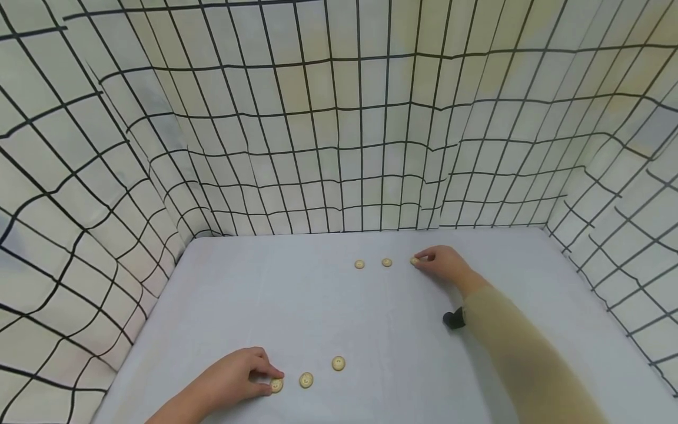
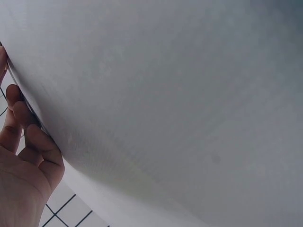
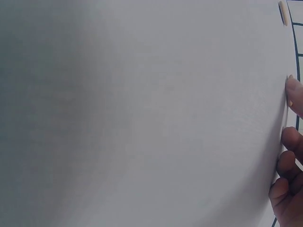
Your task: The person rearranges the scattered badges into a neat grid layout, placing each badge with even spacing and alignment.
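Buttons, six to seven o'clock: the near buttons [image 1: 306, 380] look smooth and hard on my head feed, with a faint sheen; wood or plastic, I can't tell.
Buttons, four to five o'clock: the far buttons [image 1: 387, 262] show me a similar finish.
Tabletop, six o'clock: the white tabletop [image 1: 392, 330] looks matt and mostly smooth.
Grid sheeting, twelve o'clock: I see the grid sheeting [image 1: 318, 132] as matt, soft and cloth-like, slightly rippled.
Sleeve, four o'clock: the tan sleeve [image 1: 521, 347] reads as matt cloth.
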Demonstrator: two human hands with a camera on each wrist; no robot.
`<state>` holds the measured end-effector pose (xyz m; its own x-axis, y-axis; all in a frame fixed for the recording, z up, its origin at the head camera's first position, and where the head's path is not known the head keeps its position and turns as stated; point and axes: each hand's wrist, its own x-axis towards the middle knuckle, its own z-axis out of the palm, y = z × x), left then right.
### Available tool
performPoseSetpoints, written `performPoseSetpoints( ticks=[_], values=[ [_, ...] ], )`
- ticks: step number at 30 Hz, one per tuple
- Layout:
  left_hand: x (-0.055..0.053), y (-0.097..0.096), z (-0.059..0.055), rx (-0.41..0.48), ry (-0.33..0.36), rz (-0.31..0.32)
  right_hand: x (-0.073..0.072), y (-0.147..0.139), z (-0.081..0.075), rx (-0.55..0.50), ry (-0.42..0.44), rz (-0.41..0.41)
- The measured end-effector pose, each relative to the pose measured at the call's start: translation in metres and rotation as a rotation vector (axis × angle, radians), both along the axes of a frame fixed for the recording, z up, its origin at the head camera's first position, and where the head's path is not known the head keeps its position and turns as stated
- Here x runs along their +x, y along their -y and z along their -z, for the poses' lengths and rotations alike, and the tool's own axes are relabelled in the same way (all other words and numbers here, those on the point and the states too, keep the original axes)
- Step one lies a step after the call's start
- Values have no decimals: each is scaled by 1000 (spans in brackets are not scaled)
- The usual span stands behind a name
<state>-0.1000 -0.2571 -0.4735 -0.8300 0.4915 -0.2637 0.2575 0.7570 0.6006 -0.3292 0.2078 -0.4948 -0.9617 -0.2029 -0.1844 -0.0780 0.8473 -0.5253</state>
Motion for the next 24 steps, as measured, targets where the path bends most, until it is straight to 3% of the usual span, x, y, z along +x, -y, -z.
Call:
performPoseSetpoints(
  ticks=[24],
  values=[
    [1, 1, 3, 7, -13, -9, 4, -1, -1, 3, 17, -35]
  ],
)
